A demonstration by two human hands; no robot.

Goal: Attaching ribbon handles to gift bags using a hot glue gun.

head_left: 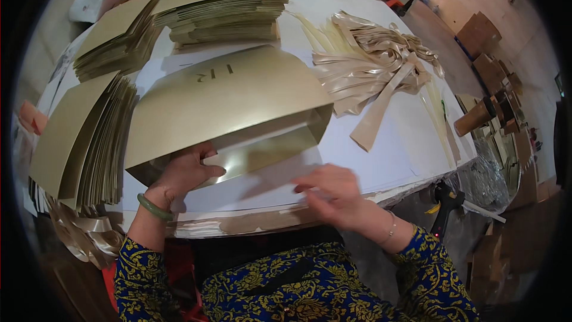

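Note:
A large gold paper bag (pixel 226 95) lies on its side on the white-covered table, its mouth spread towards me. My left hand (pixel 185 170), below a green bangle, reaches into the left part of that mouth. Its thumb and a finger show apart inside the bag; the other fingers are partly hidden. My right hand (pixel 333 194) hovers over the table's near edge, right of the bag and apart from it. Its fingers are loosely bent and slightly blurred, with nothing seen in them.
Stacks of flat gold bags stand at the left (pixel 77 137), far left (pixel 113 30) and back (pixel 220 0). Beige satin ribbons (pixel 375 65) lie heaped at the right, others (pixel 89 232) hang at the left edge. A black glue gun (pixel 445 203) sits by the right edge.

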